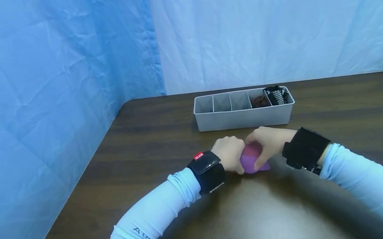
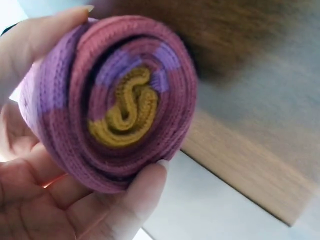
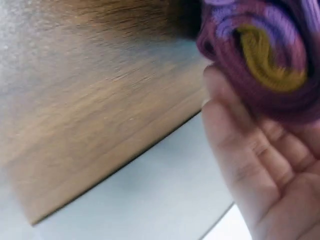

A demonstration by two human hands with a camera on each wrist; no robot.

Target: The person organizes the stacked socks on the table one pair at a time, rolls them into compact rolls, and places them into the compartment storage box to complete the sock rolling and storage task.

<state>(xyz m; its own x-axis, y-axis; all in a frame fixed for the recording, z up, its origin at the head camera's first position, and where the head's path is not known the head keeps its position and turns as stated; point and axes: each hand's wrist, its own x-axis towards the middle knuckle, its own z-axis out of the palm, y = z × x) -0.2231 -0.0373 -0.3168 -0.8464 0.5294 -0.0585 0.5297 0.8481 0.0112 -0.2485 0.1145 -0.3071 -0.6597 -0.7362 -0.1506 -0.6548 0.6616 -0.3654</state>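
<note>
A rolled-up pair of socks (image 1: 249, 159), purple and dusky pink, is between both hands over the middle of the table. Its spiral end, with a mustard-yellow core (image 2: 135, 112), faces the left wrist camera. My left hand (image 1: 229, 152) grips the roll from the left, thumb and fingers curled about its edge. From the right, my right hand (image 1: 269, 141) holds it with thumb and fingers. In the right wrist view, fingers (image 3: 240, 150) lie against the underside of the sock roll (image 3: 270, 60). A small purple flap sticks out at the near right in the head view.
Beyond the hands, a grey divided box (image 1: 240, 119) stands on the dark wooden table (image 1: 150, 142). Its rightmost compartment has a black-and-white patterned item (image 1: 276, 95); a brown fabric item (image 1: 260, 101) lies one compartment to the left. Blue sheeting (image 1: 56, 74) hangs behind and at the left.
</note>
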